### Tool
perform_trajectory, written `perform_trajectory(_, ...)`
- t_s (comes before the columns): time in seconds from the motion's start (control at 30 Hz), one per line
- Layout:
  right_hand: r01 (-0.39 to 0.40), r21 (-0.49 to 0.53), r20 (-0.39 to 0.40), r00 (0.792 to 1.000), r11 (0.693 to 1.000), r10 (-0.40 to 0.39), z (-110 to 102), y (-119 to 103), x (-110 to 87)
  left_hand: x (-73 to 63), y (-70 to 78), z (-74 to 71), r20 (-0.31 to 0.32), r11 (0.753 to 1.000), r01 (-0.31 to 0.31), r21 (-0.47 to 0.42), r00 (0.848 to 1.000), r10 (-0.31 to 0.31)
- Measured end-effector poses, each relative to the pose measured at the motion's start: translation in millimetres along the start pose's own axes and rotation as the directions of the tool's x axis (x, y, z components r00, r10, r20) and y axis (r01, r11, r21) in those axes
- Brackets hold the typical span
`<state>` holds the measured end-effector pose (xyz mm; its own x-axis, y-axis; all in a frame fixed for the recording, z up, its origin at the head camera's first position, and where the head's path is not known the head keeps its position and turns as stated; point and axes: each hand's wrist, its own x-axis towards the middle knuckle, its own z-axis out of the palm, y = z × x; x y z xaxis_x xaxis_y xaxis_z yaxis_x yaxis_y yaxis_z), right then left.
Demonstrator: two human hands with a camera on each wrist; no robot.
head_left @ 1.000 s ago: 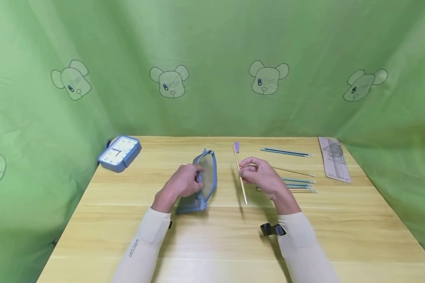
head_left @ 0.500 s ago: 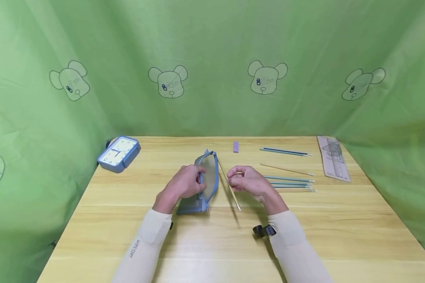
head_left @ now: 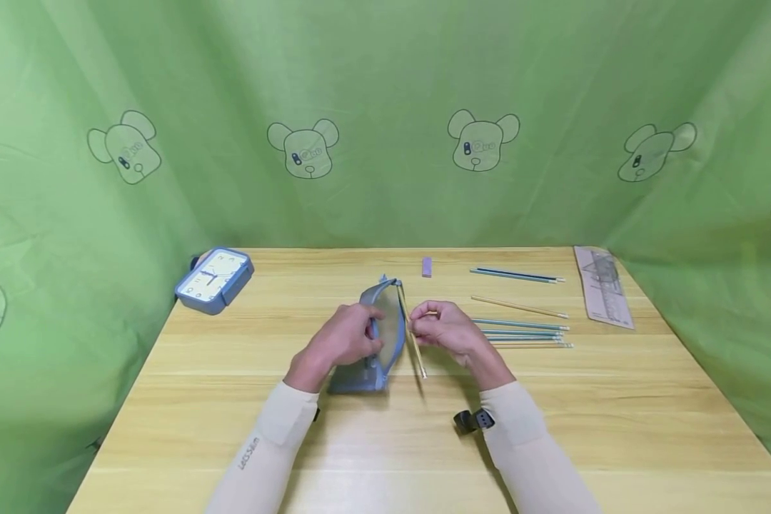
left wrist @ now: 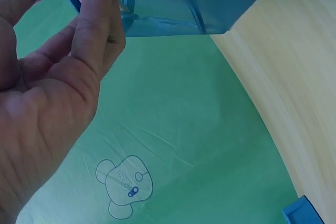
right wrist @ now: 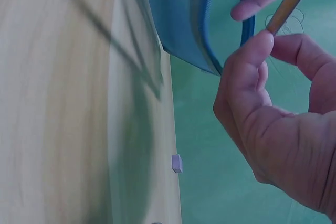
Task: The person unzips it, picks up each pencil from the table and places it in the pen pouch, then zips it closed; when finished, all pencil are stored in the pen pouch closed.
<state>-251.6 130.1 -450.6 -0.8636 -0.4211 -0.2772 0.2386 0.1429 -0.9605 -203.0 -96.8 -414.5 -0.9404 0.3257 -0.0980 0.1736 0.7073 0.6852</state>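
In the head view, my left hand (head_left: 342,337) grips one edge of a blue mesh zip pencil case (head_left: 358,377), its mouth open toward the right. The left wrist view shows the fingers on the rim, with the mesh side (left wrist: 163,3) beyond them. Between thumb and fingertips my right hand (head_left: 446,330) pinches a yellow pencil (head_left: 417,357). That pencil stands tilted at the right rim of the case, eraser end low and toward me. In the right wrist view the pencil (right wrist: 290,3) passes close to the zip edge; whether its far end is inside I cannot tell.
Several pencils (head_left: 520,333) lie right of my right hand, with a single yellow pencil (head_left: 519,307) and a dark and teal pair (head_left: 515,275) behind. A purple eraser (head_left: 427,267), a ruler set (head_left: 605,287) and a blue clock (head_left: 215,280) rest toward the back.
My right hand has carried the yellow pencil leftward from near the eraser to the case's mouth. My left hand and the case have shifted slightly right.
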Motion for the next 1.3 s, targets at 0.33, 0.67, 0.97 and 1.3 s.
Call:
perform_trajectory(0.33, 0.027, -0.057, -0.142, 0.989, 0.998, -0.035, 14.6, 0.3, 5.7, 3.5, 2.4, 6.7, -0.019, 0.999, -0.04, -0.027, 0.999, 0.04)
perform_trajectory(0.67, 0.036, -0.187, -0.241, 0.967, 0.982, -0.082, 26.0, 0.7, 6.8, 5.6, 1.5, 11.2, -0.046, 0.996, -0.002, -0.087, 0.999, -0.002)
perform_trajectory(0.97, 0.006, -0.275, -0.27, 0.959, 0.961, -0.083, 29.5, 0.0, 4.8, 5.3, -1.0, 7.5, -0.1, 0.994, 0.023, -0.106, 0.994, -0.034)
perform_trajectory(1.3, -0.055, -0.549, -0.221, 0.972, 0.834, -0.082, 35.8, -6.5, -3.1, 5.3, -1.0, 6.4, -0.117, 0.989, 0.018, -0.149, 0.992, -0.036)
